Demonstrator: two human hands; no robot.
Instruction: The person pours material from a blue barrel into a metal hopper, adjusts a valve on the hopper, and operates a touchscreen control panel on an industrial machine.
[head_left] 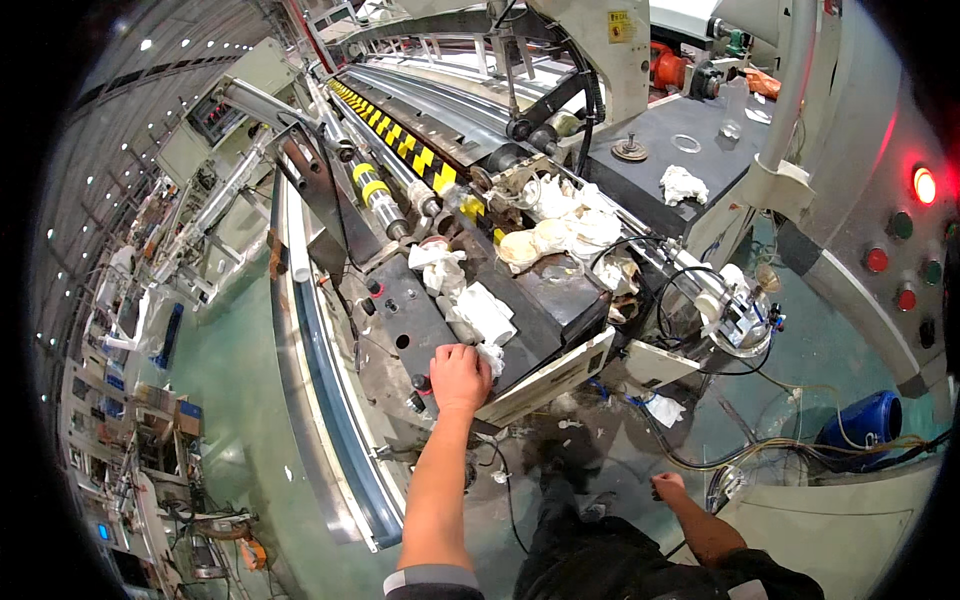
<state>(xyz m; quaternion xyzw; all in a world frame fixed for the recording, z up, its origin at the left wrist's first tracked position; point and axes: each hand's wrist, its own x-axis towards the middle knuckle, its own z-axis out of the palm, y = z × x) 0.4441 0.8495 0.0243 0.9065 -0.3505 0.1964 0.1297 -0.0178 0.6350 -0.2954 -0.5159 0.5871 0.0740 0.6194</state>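
Note:
My left hand (461, 378) reaches forward to the near end of a dark machine panel (408, 312), its fingers curled down over the panel. Whatever may be under those fingers is hidden. Crumpled white wrapping (491, 357) lies right against the hand. Just beyond it rests a white roll (485, 315), and farther up the panel is a wad of white cloth (438, 266). A dark knob (421, 383) stands to the left of the hand. Low at the right, my right hand (668, 487) hangs beside my body with its fingers curled, and nothing shows in it.
Long rollers (380, 200) and a yellow-black striped bar (400, 140) run away from me. White rags (570, 225) heap on the machine. Right stand a dark table (640, 165) and a button panel with a lit red lamp (924, 185). Hoses (770, 443) and a blue drum (860, 425) lie low.

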